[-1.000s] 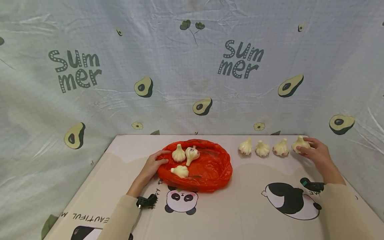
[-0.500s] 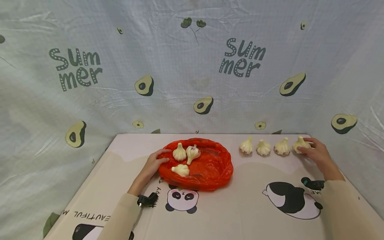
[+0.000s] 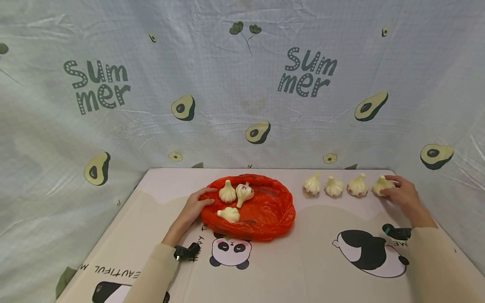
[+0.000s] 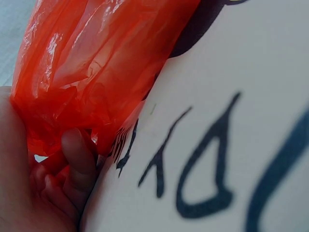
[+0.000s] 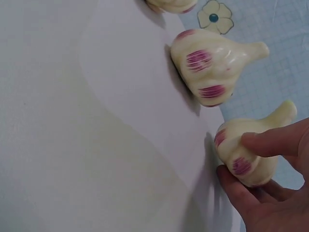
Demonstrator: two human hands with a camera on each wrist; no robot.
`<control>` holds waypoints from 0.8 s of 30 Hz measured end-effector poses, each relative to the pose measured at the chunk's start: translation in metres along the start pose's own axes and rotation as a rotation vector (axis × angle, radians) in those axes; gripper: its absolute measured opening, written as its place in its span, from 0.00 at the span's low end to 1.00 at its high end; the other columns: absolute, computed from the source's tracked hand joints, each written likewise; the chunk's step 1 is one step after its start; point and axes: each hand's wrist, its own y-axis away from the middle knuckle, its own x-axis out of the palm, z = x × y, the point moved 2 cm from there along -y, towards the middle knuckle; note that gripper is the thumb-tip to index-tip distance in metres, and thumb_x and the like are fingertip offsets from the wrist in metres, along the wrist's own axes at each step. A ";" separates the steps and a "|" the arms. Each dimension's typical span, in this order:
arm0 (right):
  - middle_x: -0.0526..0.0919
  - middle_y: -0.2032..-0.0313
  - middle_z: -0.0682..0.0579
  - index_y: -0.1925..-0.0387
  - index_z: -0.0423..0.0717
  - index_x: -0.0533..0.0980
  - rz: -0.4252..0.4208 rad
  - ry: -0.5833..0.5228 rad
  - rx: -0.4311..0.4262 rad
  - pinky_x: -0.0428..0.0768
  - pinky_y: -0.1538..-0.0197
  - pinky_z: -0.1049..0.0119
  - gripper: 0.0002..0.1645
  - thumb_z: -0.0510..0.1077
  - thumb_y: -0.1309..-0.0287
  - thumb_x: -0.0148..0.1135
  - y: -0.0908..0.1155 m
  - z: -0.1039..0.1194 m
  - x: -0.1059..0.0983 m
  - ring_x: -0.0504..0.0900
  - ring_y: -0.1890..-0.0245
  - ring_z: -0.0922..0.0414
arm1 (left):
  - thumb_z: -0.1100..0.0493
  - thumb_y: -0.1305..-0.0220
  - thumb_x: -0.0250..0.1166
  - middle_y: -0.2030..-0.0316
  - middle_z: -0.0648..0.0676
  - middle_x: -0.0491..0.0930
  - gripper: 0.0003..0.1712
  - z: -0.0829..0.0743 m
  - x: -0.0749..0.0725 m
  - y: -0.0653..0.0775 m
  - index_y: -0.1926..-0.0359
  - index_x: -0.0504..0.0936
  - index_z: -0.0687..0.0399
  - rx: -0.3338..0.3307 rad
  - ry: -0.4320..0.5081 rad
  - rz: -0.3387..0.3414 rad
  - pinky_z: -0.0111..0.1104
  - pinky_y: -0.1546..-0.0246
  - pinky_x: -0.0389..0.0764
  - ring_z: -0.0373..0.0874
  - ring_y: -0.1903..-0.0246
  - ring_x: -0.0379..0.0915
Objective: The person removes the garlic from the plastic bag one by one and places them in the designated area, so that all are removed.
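A red plastic bag (image 3: 265, 210) with its mouth spread wide lies on the table, three garlic bulbs (image 3: 229, 215) inside its left part. My left hand (image 3: 194, 207) holds the bag's left rim, its fingers bent against the crumpled plastic in the left wrist view. Right of the bag, several garlic bulbs (image 3: 312, 185) stand in a row, stems up. At the row's right end my right hand (image 3: 405, 195) grips the last garlic bulb (image 5: 246, 152), thumb on one side and fingers on the other. Purple streaks mark its cream skin.
The table cover (image 3: 295, 269) is pale with printed pandas and lettering. A light curtain (image 3: 212, 75) with avocado prints hangs along the back and both sides, close to my right hand. A neighbouring garlic bulb (image 5: 217, 67) stands near the gripped one.
My right hand and the last garlic bulb have shifted slightly right and down. The left hand and the bag stay in place; the head view has moved a little.
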 end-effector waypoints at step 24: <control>0.44 0.23 0.21 0.20 0.36 0.49 0.024 0.017 0.056 0.66 0.27 0.34 0.46 0.37 0.34 0.57 -0.002 0.004 0.003 0.58 0.27 0.28 | 0.62 0.30 0.57 0.25 0.62 0.66 0.25 0.001 0.000 0.000 0.32 0.77 0.54 -0.008 -0.001 -0.009 0.54 0.28 0.70 0.63 0.25 0.62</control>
